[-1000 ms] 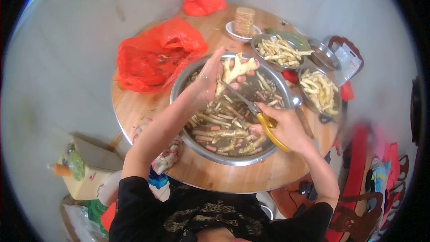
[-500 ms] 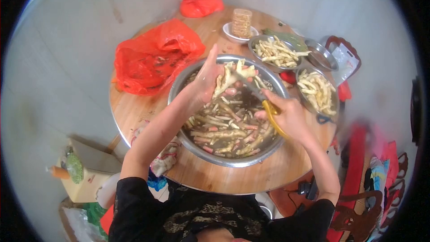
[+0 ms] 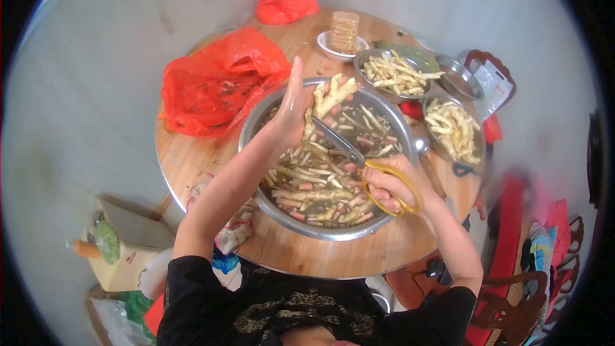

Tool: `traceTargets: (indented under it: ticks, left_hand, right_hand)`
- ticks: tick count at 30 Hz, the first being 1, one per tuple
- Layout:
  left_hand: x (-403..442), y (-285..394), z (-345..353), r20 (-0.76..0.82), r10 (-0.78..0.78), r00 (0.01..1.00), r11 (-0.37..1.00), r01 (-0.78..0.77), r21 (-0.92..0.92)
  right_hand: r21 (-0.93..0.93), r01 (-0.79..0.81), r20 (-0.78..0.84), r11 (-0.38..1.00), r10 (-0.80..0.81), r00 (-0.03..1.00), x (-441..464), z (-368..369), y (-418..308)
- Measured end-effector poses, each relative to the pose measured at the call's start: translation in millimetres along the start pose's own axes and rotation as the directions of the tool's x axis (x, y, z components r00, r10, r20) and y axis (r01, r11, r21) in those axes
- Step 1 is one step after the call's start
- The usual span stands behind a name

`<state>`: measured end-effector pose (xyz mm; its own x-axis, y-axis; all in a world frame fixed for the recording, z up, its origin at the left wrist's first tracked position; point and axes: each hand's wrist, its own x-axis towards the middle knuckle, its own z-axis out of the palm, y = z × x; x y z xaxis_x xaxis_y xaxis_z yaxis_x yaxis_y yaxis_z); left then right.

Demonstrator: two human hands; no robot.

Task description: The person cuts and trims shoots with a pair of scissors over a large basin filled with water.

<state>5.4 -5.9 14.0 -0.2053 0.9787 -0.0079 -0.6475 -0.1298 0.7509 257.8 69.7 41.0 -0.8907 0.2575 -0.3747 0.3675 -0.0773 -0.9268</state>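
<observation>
Gripping a chicken foot (image 3: 334,97) above the basin (image 3: 333,235): left hand (image 3: 293,114), fingers curled behind it, thumb raised clear. Right hand's (image 3: 396,191) fingers wrap the yellow-handled scissors (image 3: 349,149), blade tips close beside a toe.

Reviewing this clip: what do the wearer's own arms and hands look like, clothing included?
The left hand and right hand are ungloved, with no watch visible. Both forearms are bare below short black sleeves, part of a black shirt with a patterned tan print across the chest.
</observation>
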Motion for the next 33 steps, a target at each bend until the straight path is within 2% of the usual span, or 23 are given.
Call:
traceTargets:
  ticks: [2,3,4,5,6,7,8,9,11,12,14,16,17,19,20,23,24,25,26,27,29,31,33]
  left_hand:
    - [2.3,-3.1,-6.4,-0.002,0.028,1.0,0.999,-0.028,0.034]
    - [3.4,-4.3,-7.7,0.001,0.036,0.999,0.99,-0.036,0.136]
    - [4.2,-6.2,-8.9,0.006,0.043,0.999,0.971,-0.043,0.236]
    - [4.7,-7.5,-10.4,0.007,0.039,0.999,0.971,-0.04,0.236]
    - [3.3,-5.7,-7.8,0.008,0.021,1.0,0.973,-0.023,0.23]
    - [2.0,-4.6,-6.1,0.009,0.003,1.0,0.974,-0.005,0.225]
    - [1.0,-4.3,-6.4,0.009,0.0,1.0,0.975,-0.002,0.224]
    - [0.4,-4.3,-7.0,0.007,-0.038,0.999,0.973,0.035,0.229]
    - [1.0,-3.6,-7.3,0.008,-0.082,0.997,0.968,0.077,0.24]
    - [3.4,-1.2,-7.8,0.029,-0.063,0.998,0.967,0.054,0.248]
    - [4.6,-4.8,-17.2,0.041,-0.05,0.998,0.97,0.038,0.24]
    - [10.1,-1.3,-26.2,0.257,-0.106,0.961,0.993,0.089,0.077]
    - [12.6,-2.3,-29.3,0.257,-0.106,0.961,0.993,0.089,0.08]
    - [7.3,-0.9,-21.4,0.144,-0.06,0.988,0.997,0.053,0.054]
    - [5.7,-2.1,-22.3,0.137,-0.059,0.989,0.997,0.053,0.052]
    - [5.2,-3.0,-14.5,0.12,-0.009,0.993,1.0,0.008,0.007]
    - [3.0,-1.6,-3.3,0.005,-0.004,1.0,1.0,0.004,-0.011]
    - [1.6,-1.0,2.6,-0.111,-0.003,0.994,1.0,0.0,-0.03]
    - [1.7,-1.5,0.7,-0.111,-0.005,0.994,1.0,0.001,-0.03]
    - [1.1,-2.4,-2.0,-0.049,-0.009,0.999,0.999,0.012,0.05]
    - [-0.1,-2.5,-7.2,0.014,-0.022,1.0,0.991,0.02,0.13]
    - [-1.3,2.4,-6.6,0.031,-0.033,0.999,0.994,0.029,0.104]
    - [-1.2,3.8,0.2,-0.001,-0.014,1.0,0.997,0.014,0.08]
  right_hand:
    - [0.081,-0.038,0.052,0.996,0.034,0.998,6.8,-1.9,7.1]
    - [-0.127,0.195,-0.004,0.972,-0.198,0.98,15.9,-1.4,15.7]
    - [-0.336,0.395,-0.012,0.855,-0.424,0.906,20.1,-1.4,21.6]
    - [-0.334,0.394,-0.015,0.856,-0.423,0.906,18.4,-5.7,22.6]
    - [-0.709,0.383,-0.031,0.593,-0.568,0.822,14.9,-9.8,15.2]
    - [-0.943,0.247,0.026,0.224,-0.69,0.724,12.6,-12.8,7.9]
    - [-0.942,0.28,0.037,0.187,-0.768,0.639,13.0,-13.4,1.6]
    - [-0.941,0.278,0.034,0.19,-0.767,0.641,11.9,-16.5,-6.3]
    - [-0.951,0.109,-0.169,0.289,-0.782,0.6,6.2,-21.3,-22.2]
    - [-0.918,0.162,-0.201,0.361,-0.778,0.595,-0.5,-19.6,-26.1]
    - [-0.923,0.203,-0.125,0.326,-0.753,0.646,-4.7,-15.2,-18.2]
    - [-0.905,0.262,-0.037,0.336,-0.675,0.737,-4.6,-8.7,-6.7]
    - [-0.904,0.263,-0.038,0.336,-0.677,0.735,-0.9,-7.5,2.7]
    - [-0.842,0.321,-0.016,0.434,-0.614,0.789,6.8,0.0,13.0]
    - [-0.785,0.303,-0.058,0.541,-0.551,0.833,3.9,3.0,12.6]
    - [-0.679,0.402,-0.034,0.614,-0.573,0.819,13.4,2.5,22.7]
    - [-0.68,0.403,-0.034,0.613,-0.575,0.818,12.7,1.8,20.8]
    - [-0.761,0.356,-0.058,0.542,-0.603,0.795,11.2,0.3,17.4]
    - [-0.831,0.3,-0.077,0.468,-0.632,0.771,9.4,-1.1,13.7]
    - [-0.83,0.296,-0.082,0.473,-0.629,0.773,8.5,-3.0,9.1]
    - [-0.907,0.13,-0.205,0.401,-0.689,0.695,6.8,-6.6,-3.0]
    - [-0.898,0.141,-0.191,0.418,-0.657,0.729,-2.5,-2.1,1.5]
    - [-0.769,0.38,-0.067,0.514,-0.655,0.752,-0.8,4.4,18.1]
